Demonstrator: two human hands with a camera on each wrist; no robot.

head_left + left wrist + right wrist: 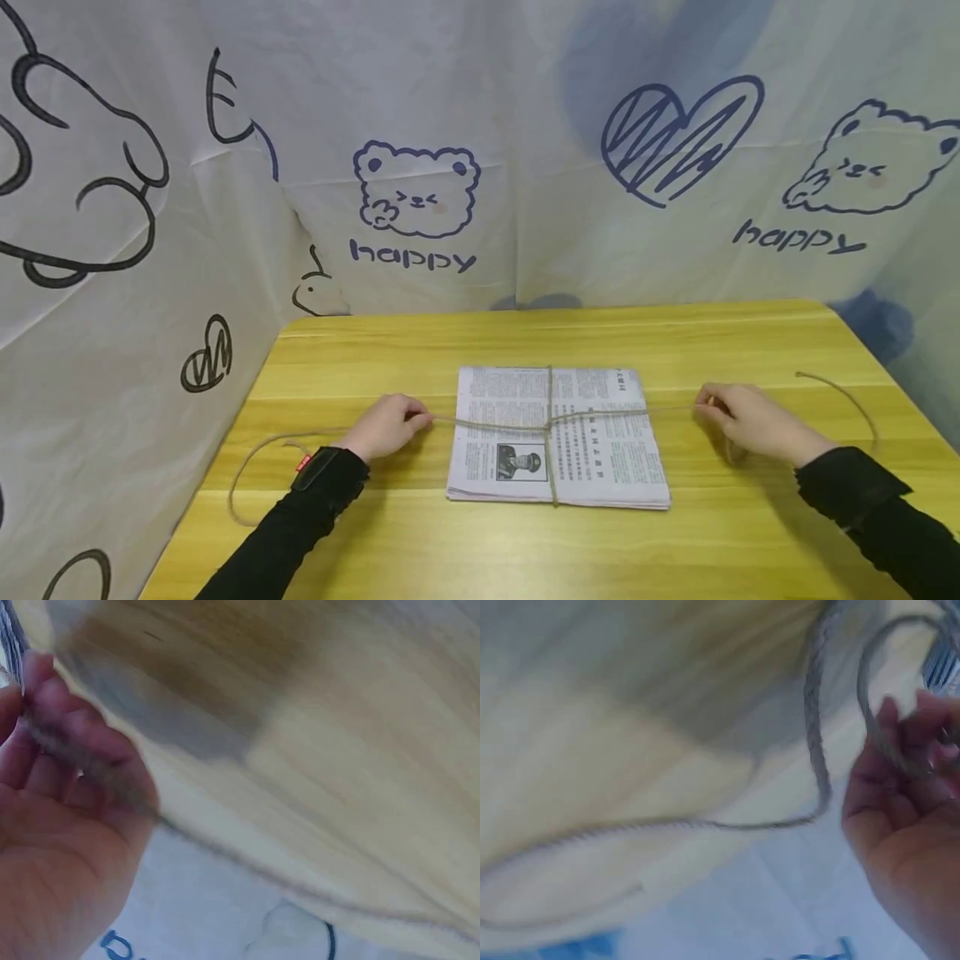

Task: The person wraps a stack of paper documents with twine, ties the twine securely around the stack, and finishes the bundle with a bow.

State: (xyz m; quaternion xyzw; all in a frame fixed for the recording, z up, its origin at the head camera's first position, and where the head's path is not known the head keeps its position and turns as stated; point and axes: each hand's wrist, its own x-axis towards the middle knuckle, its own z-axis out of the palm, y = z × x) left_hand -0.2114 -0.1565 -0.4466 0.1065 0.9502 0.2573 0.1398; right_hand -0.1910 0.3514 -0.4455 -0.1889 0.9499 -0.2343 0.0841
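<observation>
A flat stack of folded newspapers (pixel 517 467) lies mid-table, with a tan twine (pixel 502 428) crossing over its top both ways and meeting near the middle. To the left of the stack, my left hand (pixel 386 425) pinches one end-length of the twine, which runs across the palm in the left wrist view. On the right side, my right hand (pixel 757 421) pinches the other length; in the right wrist view the twine (pixel 817 727) loops down from the fingers. Between the hands and the stack, the twine is stretched nearly straight.
Loose twine curls on the wooden table (pixel 585 550) beyond my left wrist, and a free end (pixel 847 396) lies to the right of my right hand. A white cloth (pixel 525 100) with drawn bears and hearts hangs behind and beside the table.
</observation>
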